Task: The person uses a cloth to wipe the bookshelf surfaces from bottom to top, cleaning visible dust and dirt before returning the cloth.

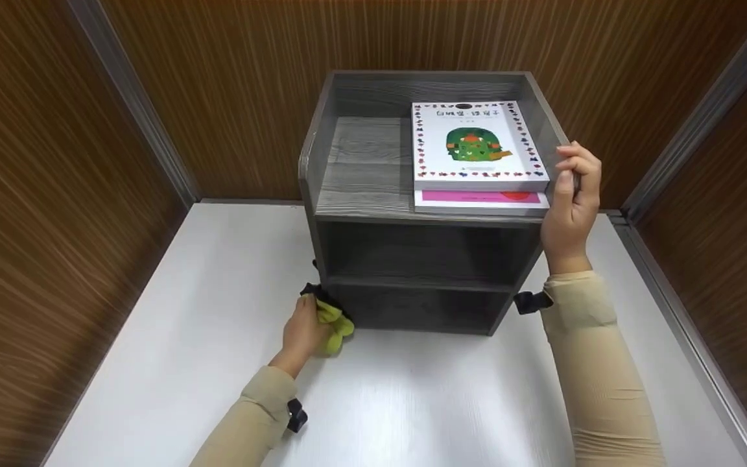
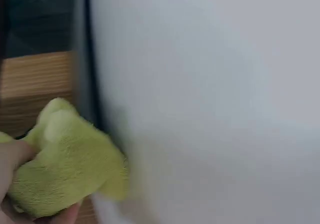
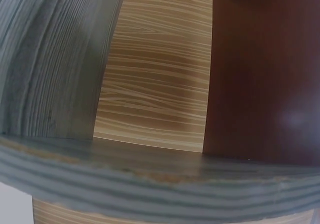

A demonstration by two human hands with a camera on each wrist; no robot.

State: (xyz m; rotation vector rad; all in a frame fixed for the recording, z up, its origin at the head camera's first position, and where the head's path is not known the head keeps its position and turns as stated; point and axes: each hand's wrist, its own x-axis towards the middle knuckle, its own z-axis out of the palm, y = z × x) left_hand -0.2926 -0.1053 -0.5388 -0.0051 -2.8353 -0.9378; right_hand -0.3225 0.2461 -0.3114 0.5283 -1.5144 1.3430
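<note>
A small grey wood-grain shelf unit (image 1: 412,283) stands on the white table in the head view. My left hand (image 1: 303,331) grips a crumpled yellow-green cloth (image 1: 329,318) with a dark patch, low at the unit's front left edge. Close up in the left wrist view, fingers (image 2: 12,159) clasp the fuzzy cloth (image 2: 70,159). High on the other side, my right hand (image 1: 574,194) holds the front edge of the right side panel, fingers curled over it. Two books, the upper one white with a green picture (image 1: 477,146), lie on the top shelf beside that hand.
The white tabletop (image 1: 218,311) surrounds the unit's front and sides. Brown wood-grain walls (image 1: 218,97) with metal corner strips enclose the table. In the right wrist view, a shelf board's chipped front edge (image 3: 165,189) crosses the lower part.
</note>
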